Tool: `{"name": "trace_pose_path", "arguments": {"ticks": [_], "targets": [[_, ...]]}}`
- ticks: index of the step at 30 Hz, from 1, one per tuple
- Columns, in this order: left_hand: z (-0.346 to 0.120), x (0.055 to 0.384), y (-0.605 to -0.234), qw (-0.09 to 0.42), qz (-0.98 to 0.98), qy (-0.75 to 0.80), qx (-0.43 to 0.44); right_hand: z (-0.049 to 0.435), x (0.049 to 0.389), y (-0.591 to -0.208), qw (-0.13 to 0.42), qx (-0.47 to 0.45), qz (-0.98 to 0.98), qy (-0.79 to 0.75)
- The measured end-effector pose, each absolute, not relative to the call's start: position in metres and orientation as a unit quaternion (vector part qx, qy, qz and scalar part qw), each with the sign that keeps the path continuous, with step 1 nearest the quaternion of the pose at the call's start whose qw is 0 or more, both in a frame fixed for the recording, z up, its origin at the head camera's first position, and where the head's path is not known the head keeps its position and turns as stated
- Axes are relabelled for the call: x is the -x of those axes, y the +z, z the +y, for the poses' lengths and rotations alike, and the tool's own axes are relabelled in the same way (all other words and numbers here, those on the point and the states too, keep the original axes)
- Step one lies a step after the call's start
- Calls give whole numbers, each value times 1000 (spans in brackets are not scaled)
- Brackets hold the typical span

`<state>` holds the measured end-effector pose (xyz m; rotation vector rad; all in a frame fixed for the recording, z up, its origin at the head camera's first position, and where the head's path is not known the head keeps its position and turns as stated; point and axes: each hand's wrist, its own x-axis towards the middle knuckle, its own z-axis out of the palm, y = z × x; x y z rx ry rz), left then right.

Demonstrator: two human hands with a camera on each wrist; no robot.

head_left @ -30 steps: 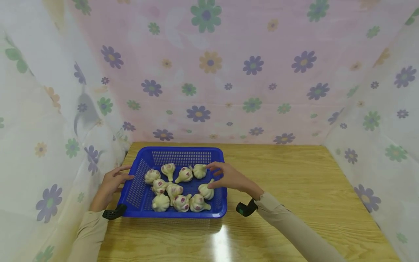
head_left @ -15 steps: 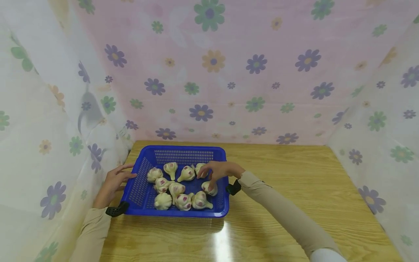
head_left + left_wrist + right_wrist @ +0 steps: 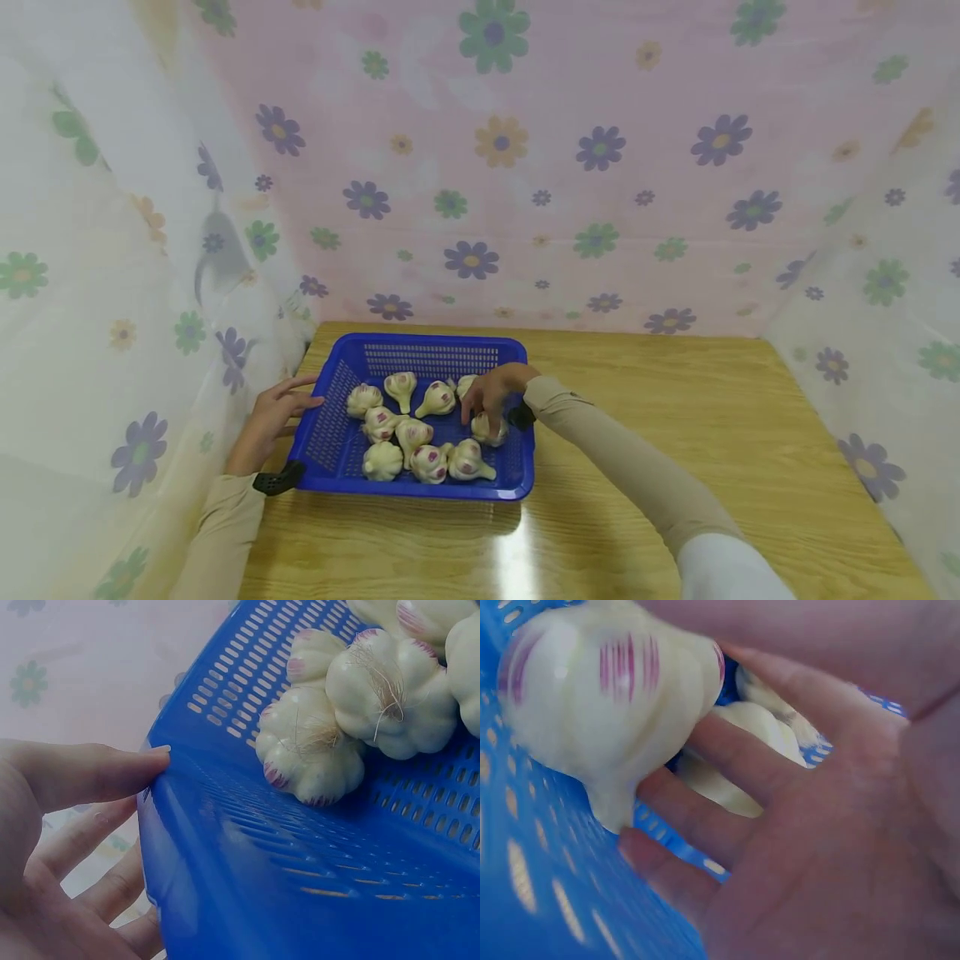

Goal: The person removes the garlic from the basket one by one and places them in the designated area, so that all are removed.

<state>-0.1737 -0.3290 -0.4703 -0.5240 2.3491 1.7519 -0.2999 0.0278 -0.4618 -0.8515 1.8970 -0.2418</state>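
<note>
A blue plastic basket (image 3: 408,483) with slotted walls holds several garlic bulbs (image 3: 382,461) with purple markings. My left hand (image 3: 267,423) is at the basket's left side, its thumb touching the rim in the left wrist view. The other left fingers extend along the outer wall, with their tips partly hidden. Inside the basket's right side, my right hand (image 3: 495,393) reaches down to a garlic bulb (image 3: 615,697). Its fingers curl round that bulb in the right wrist view, where the thumb passes above it and the fingertips are partly hidden. The bulb appears low, beside the basket wall.
The basket stands at the left of a wooden table (image 3: 660,433), whose surface extends to its right. Flowered cloth (image 3: 540,233) hangs behind the table and along both sides. Another garlic bulb (image 3: 466,384) lies just behind the right hand, partly covered.
My right hand has moved from the basket's right edge inward and down onto the right-hand bulb, its fingers closing round it. The left hand stays at the basket's left side.
</note>
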Motion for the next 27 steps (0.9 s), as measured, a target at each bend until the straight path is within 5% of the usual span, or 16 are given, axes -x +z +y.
{"name": "trace_pose_path", "arguments": {"ticks": [17, 27], "targets": [[-327, 173, -471, 74, 788, 586, 173, 17, 293, -473, 558, 348, 753, -36], [-327, 174, -471, 70, 790, 581, 184, 14, 292, -475, 645, 314, 685, -126]]}}
